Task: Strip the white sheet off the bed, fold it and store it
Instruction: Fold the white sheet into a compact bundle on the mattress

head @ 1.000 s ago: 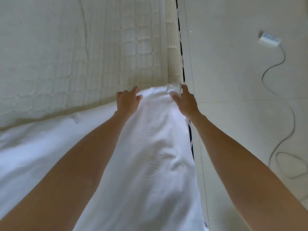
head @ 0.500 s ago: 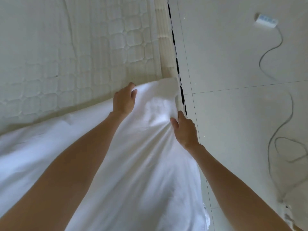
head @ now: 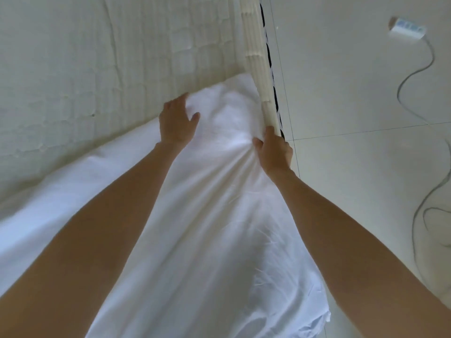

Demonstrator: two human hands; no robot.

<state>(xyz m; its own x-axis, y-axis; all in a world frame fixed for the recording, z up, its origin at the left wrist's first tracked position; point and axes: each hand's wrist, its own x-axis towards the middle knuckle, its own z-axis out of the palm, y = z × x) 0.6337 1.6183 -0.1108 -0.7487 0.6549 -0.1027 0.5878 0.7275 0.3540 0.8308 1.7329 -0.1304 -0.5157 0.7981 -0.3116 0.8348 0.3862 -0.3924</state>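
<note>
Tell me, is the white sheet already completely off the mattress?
No, the white sheet still covers the near part of the mattress, with the right hand gripping it at the edge.

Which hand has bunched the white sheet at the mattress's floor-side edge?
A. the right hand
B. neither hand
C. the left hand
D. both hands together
A: the right hand has its grip closed on the white cotton sheet, creases fanning out from it beside the quilted cream mattress edge; the left hand lies further in, fingers spread.
</note>
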